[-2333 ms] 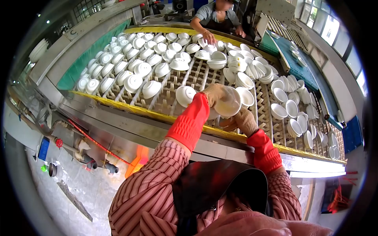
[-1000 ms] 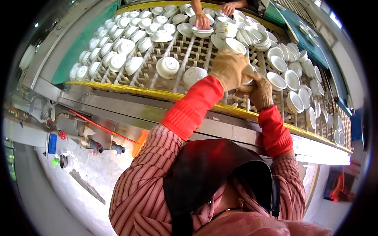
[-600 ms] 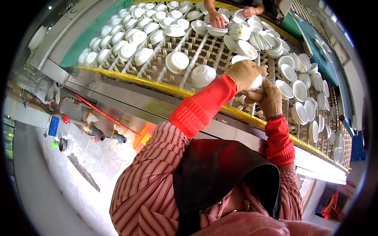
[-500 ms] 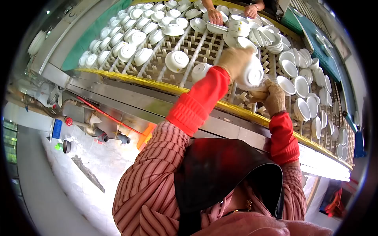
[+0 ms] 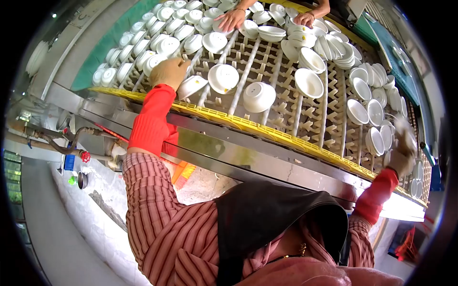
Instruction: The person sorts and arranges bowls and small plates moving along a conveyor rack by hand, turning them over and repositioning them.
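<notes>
My left hand (image 5: 169, 72), in a tan glove with a red cuff, is closed at the near left part of the rack (image 5: 243, 121), with a tilted white bowl (image 5: 192, 86) just beside its fingers. What it grips, if anything, is hidden. Far to the right, my right hand (image 5: 400, 159) is blurred near upright white bowls, with a blurred whitish thing at its fingers. Upside-down bowls (image 5: 223, 78) (image 5: 259, 97) stand between my hands, and an open-side-up bowl (image 5: 308, 83) lies right of them.
Across the rack a co-worker's two hands (image 5: 231, 19) (image 5: 305, 19) touch bowls. Rows of bowls (image 5: 168, 46) fill the left side, and stacked bowls (image 5: 341, 50) lean at the right. A yellow edge (image 5: 272, 136) runs along the near side, and a blue-green belt (image 5: 391, 52) lies beyond.
My hands have parted from around a white bowl at the middle, the left moving far left, the right moving right. The co-worker's left-side hand has moved left off a bowl.
</notes>
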The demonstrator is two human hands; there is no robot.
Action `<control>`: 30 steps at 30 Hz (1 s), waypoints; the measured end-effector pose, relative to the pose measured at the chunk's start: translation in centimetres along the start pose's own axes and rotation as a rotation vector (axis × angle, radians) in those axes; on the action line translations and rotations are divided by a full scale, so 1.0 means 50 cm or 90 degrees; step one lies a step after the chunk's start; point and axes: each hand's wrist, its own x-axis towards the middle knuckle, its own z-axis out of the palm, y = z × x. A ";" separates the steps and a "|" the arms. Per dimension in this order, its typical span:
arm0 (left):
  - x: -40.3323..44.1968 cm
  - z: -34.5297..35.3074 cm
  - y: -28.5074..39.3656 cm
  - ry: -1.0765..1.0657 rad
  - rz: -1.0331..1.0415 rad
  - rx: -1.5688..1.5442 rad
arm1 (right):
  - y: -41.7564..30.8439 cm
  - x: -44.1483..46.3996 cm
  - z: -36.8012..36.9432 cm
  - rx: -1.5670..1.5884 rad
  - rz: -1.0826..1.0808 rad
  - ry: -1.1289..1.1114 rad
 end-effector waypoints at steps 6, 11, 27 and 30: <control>0.132 0.034 0.091 0.207 0.277 0.038 | 0.224 -0.013 -0.158 1.443 0.597 0.262; 0.250 0.159 0.197 0.063 0.244 0.152 | 0.055 -0.102 -0.172 1.358 0.490 -0.233; 0.173 0.160 0.600 -0.136 0.294 -0.044 | -0.856 -0.144 -0.016 0.335 -0.532 -0.358; 0.080 0.195 0.587 -0.071 0.534 -0.009 | -0.847 -0.162 0.026 0.430 -0.454 -0.343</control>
